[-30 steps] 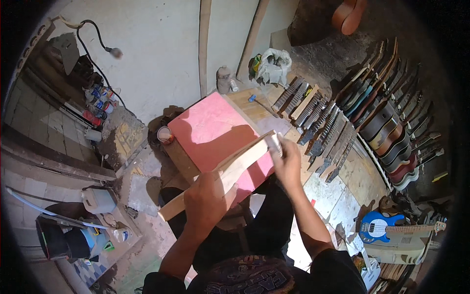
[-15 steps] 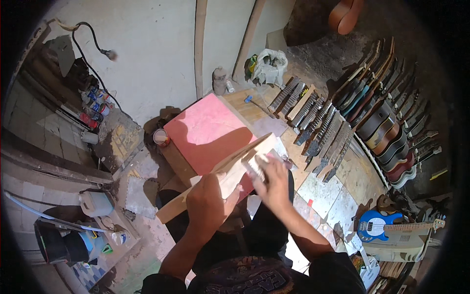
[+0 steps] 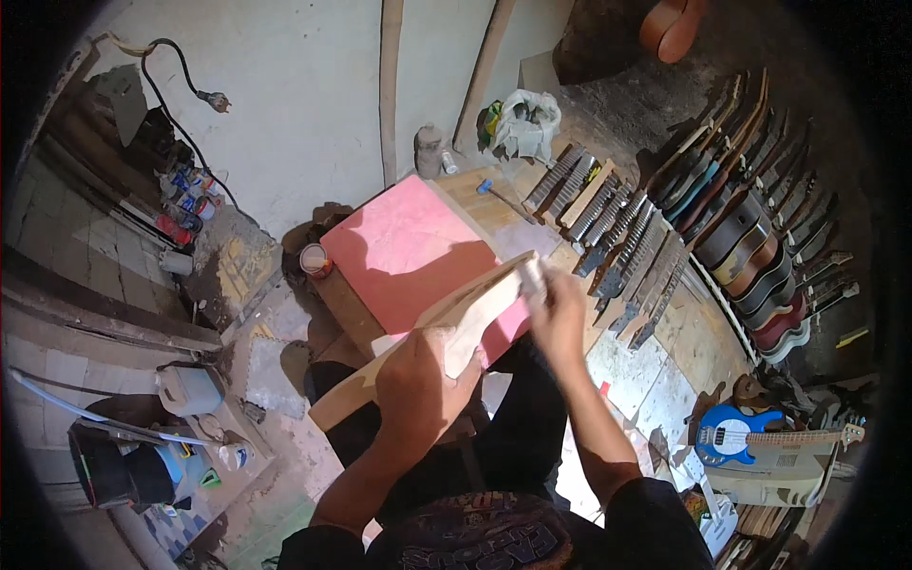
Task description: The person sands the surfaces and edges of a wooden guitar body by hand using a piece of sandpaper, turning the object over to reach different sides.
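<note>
A pale, unpainted wooden piece with a curved, cut-out edge lies slanted above my lap. It looks like part of an instrument body. My left hand is closed around its middle, thumb toward the cut-out. My right hand, smeared by motion, is at the far right end of the wood. Its fingers are closed on a small pale block that meets the edge there. Which kind of block it is, I cannot make out. Beyond the wood is a flat pink board, partly in shadow.
Several fretted necks lie in a row on the floor at the right, beside a rack of guitars. A blue electric bass is at lower right. An open tin stands left of the board; a jerrycan sits further left.
My right hand has moved with the small block up and right along the wood to its far end. My left hand keeps its grip, and the wood has shifted slightly.
</note>
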{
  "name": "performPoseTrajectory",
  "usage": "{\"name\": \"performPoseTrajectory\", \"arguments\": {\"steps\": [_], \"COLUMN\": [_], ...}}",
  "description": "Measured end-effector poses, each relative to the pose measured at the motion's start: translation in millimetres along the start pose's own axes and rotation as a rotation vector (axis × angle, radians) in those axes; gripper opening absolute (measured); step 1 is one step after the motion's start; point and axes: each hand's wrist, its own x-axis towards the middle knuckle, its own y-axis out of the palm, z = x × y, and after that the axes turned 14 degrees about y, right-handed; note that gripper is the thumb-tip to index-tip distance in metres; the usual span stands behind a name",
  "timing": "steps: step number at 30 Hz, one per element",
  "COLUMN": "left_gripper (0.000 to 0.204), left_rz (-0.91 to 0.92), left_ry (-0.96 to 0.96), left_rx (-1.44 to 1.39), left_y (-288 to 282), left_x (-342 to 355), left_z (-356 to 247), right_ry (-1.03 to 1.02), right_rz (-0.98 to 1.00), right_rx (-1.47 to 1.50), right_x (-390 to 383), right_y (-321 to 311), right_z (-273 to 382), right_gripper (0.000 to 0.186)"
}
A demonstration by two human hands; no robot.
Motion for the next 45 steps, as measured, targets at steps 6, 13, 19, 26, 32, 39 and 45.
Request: {"name": "performPoseTrajectory", "arguments": {"steps": [6, 13, 19, 26, 32, 39, 45], "left_gripper": [0.044, 0.044, 0.045, 0.044, 0.045, 0.046, 0.046], "left_rz": [0.057, 0.042, 0.040, 0.066, 0.074, 0.066, 0.059], "left_ry": [-0.045, -0.035, -0.033, -0.007, -0.009, -0.004, -0.012], "left_rx": [-0.003, 0.042, 0.051, 0.061, 0.114, 0.100, 0.096], "left_y": [4, -5, 1, -2, -3, -2, 0], "left_x": [-8, 1, -1, 2, -3, -3, -1], "left_z": [5, 5, 8, 9, 13, 9, 5], "right_ry": [-0.108, -0.246, -0.182, 0.049, -0.246, -0.291, 0.073], "right_rz": [-0.019, -0.055, -0.028, 0.018, -0.039, 0.000, 0.016], "right_rx": [-0.080, -0.211, -0.154, 0.029, -0.210, -0.186, 0.031], "right_x": [-4, -42, -15, 13, -19, -52, 15], "right_y": [-13, -7, -1, -9, -2, 0, -8], "right_z": [0, 40, 27, 11, 31, 49, 16], "right_gripper": [0.039, 0.039, 0.043, 0.040, 0.042, 0.047, 0.042]}}
